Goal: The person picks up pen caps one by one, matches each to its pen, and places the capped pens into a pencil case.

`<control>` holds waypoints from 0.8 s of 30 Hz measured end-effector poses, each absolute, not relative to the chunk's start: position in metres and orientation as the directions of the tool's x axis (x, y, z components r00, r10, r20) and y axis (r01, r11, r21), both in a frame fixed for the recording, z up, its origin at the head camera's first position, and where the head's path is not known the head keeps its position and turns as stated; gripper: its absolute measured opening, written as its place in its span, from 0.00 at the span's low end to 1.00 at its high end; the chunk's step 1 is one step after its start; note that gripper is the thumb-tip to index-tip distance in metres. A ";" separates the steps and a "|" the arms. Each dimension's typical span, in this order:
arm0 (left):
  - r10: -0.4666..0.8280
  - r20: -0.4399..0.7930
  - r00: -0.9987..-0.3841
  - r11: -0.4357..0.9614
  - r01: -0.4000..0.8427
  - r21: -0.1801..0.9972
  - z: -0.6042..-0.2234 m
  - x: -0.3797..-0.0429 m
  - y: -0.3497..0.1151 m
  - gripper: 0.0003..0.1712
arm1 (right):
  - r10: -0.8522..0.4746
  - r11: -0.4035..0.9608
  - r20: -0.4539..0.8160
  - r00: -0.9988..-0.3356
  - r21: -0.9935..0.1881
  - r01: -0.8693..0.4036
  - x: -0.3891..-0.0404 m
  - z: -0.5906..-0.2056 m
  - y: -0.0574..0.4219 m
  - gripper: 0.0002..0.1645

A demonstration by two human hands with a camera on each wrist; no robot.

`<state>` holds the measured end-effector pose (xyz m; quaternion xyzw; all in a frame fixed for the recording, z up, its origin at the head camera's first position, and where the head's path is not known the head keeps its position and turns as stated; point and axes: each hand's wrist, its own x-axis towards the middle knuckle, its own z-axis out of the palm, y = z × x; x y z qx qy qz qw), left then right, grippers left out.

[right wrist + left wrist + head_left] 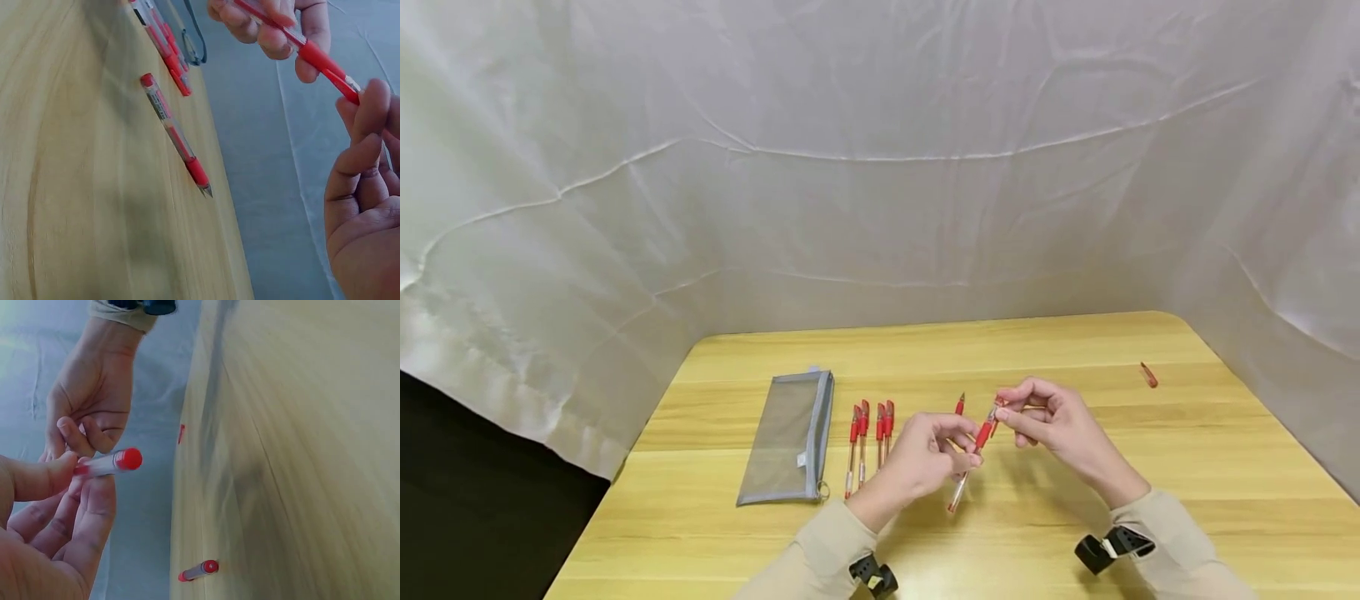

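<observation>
Surface: pale wood grain.
Mesh pouch: grey, lying flat, zip along its right edge; landmark for all below.
Left hand: right of mesh pouch, pinching the barrel of the held pen.
Right hand: farther right of mesh pouch, pinching the red top end.
Held pen: raised, right of mesh pouch, bridging both hands; long axis slants, clear tail low and near, red end up toward the right hand.
Capped pens: four, just right of mesh pouch, roughly parallel to it.
Uncapped pen: right of mesh pouch, past the capped pens; bare tip faces away, left hand nearer.
Loose cap: farthest right of mesh pouch; right hand nearer.
Hard to make out: right fingers cover the top end, so cap fit can't be told; left hand hides most of the uncapped pen in the head view.
</observation>
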<state>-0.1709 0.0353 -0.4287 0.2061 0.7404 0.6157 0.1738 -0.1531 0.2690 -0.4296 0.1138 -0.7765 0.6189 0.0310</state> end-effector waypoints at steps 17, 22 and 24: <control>0.543 -0.025 -0.839 0.282 0.155 0.947 -0.428 -0.176 0.027 0.15 | -0.138 0.230 0.258 -0.956 -0.931 -0.284 -0.158 -0.436 0.261 0.13; 0.533 0.003 -0.846 0.319 0.204 0.926 -0.431 -0.176 0.027 0.11 | -0.136 0.251 0.266 -0.954 -0.923 -0.293 -0.161 -0.443 0.259 0.15; 0.531 0.013 -0.847 0.333 0.222 0.916 -0.432 -0.177 0.027 0.09 | -0.149 0.261 0.249 -0.957 -0.923 -0.281 -0.161 -0.444 0.259 0.15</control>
